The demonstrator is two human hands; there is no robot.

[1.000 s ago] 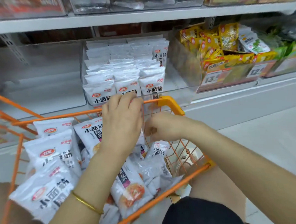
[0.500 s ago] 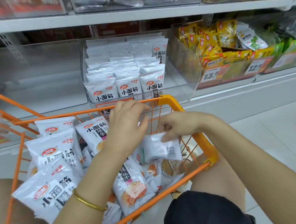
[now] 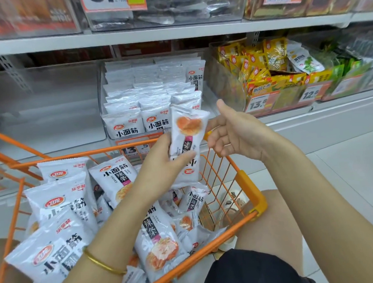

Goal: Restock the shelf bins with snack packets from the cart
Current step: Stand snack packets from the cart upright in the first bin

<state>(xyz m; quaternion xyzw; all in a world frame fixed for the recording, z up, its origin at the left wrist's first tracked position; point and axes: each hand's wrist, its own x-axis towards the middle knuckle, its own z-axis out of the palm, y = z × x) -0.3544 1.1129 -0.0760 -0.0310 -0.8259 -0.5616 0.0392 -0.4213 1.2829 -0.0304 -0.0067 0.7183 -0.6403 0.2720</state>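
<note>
Your left hand (image 3: 165, 164) grips one small white snack packet (image 3: 188, 130) between thumb and fingers, held upside down above the far corner of the orange wire cart (image 3: 252, 192), in front of the clear shelf bin (image 3: 102, 96). The packet's orange food picture is at the top and its red logo at the bottom. Your right hand (image 3: 237, 134) is just beside the packet with thumb up and fingers loosely curled, gripping nothing. Whether its fingertips touch the wrapper you cannot tell.

The bin holds white packets (image 3: 124, 125) in three rows. Two front faces read 卫龙, 小面筋 and 乐享装, and the third is hidden behind the packet you hold. An orange price label (image 3: 134, 148) below the bin shows "13" and ".5".

In the cart, three large bags (image 3: 61, 204) on the left carry the same 卫龙 小面筋 乐享装 print. Two mid-size bags (image 3: 116, 177) read 小面筋 辣条 or part of it, and several small ones lie among them.

The bin to the right holds yellow packets (image 3: 263, 57) behind a 新品上市 strip, with two tags, "13." (image 3: 257, 104) and "12." (image 3: 311, 94).
</note>
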